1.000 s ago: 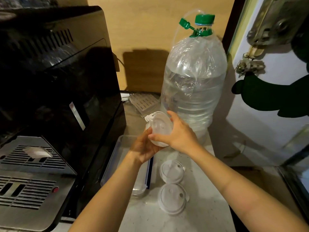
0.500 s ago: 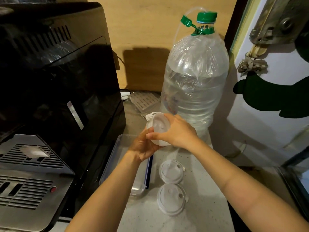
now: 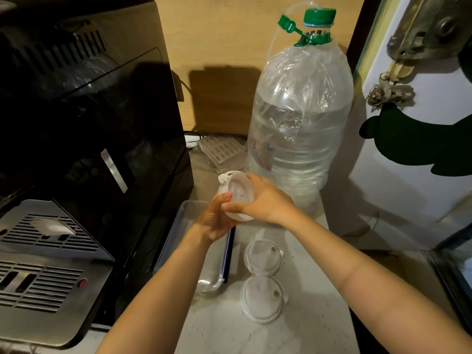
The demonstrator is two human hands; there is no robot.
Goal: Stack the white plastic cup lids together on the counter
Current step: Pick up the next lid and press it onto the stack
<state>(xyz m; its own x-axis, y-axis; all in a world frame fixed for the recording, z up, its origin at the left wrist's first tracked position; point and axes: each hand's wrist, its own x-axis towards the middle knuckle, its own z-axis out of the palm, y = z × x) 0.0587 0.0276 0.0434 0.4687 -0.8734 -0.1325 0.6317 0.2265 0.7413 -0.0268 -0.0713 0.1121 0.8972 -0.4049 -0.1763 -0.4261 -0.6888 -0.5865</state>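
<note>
Above the counter, both hands hold a small stack of white plastic cup lids (image 3: 238, 192), tilted on edge with its underside facing me. My left hand (image 3: 217, 218) grips the stack from below and left. My right hand (image 3: 265, 200) clasps it from the right, thumb across the lower rim. Two more white lids lie flat on the pale counter (image 3: 316, 323): one lid (image 3: 261, 255) nearer the hands and another lid (image 3: 261, 298) closer to me, their rims touching.
A large water bottle (image 3: 301, 129) with a green cap stands just behind the hands. A black coffee machine (image 3: 84, 139) fills the left side. A clear plastic container (image 3: 212, 272) lies beside it under my left forearm. A white door (image 3: 419, 190) borders the right.
The hands and the held lids stay in almost the same spot; the stack has tipped slightly more on edge. The two lids on the counter have not moved.
</note>
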